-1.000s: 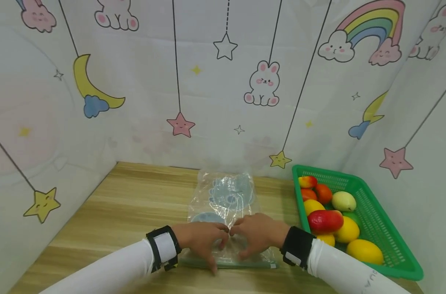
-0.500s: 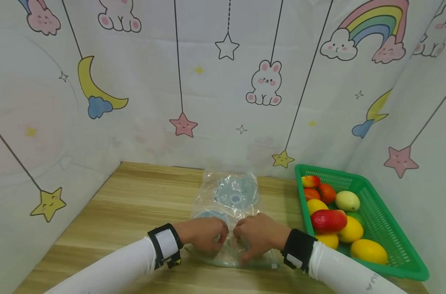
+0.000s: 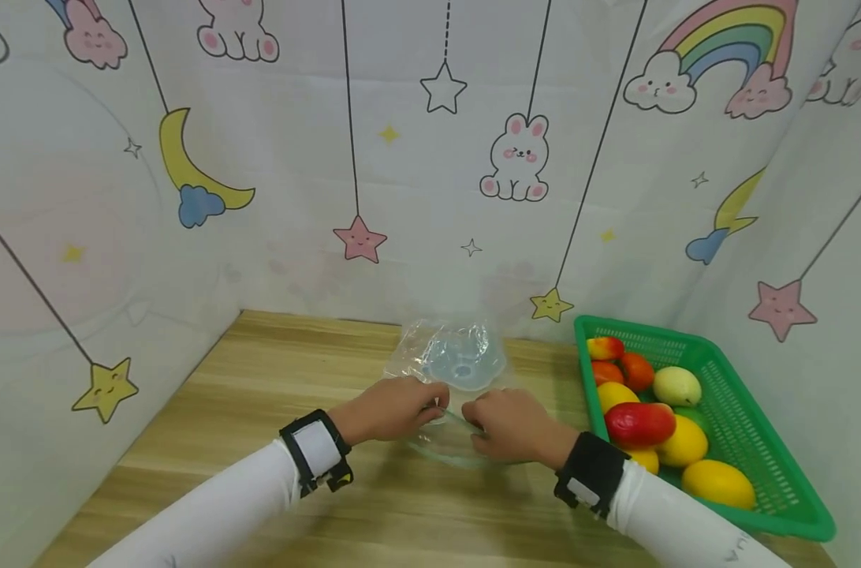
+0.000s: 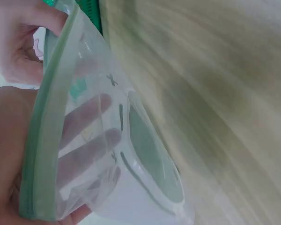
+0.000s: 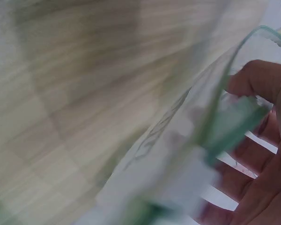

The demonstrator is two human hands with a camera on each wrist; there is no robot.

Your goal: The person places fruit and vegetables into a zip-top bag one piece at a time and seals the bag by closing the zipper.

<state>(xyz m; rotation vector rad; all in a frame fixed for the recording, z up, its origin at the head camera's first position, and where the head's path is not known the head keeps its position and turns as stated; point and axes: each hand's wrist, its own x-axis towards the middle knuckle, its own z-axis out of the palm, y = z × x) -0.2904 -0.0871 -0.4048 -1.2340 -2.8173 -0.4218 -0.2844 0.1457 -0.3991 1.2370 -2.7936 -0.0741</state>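
Observation:
A clear zip bag [image 3: 466, 359] with a pale blue cartoon print stands partly raised off the wooden table. Its green zip edge [image 4: 42, 126] runs between both hands, and the mouth looks parted in the right wrist view. My left hand [image 3: 395, 406] grips the zip edge, its fingers showing through the clear plastic in the left wrist view. On the other side, my right hand [image 3: 519, 426] holds the same edge, thumb on one face and fingers behind. A blurred white slider [image 5: 182, 176] sits near the right hand. Whether anything lies inside the bag cannot be told.
To the right stands a green plastic basket [image 3: 778, 465] holding several fruits, among them a red mango-like one [image 3: 639, 424] and a yellow lemon [image 3: 717, 483]. A white cartoon-printed cloth [image 3: 416, 173] hangs behind and at both sides of the wooden table [image 3: 296, 371].
Both hands have gone from lying over the flat bag to gripping its zip edge. That near edge has been lifted and moved away from the table's front.

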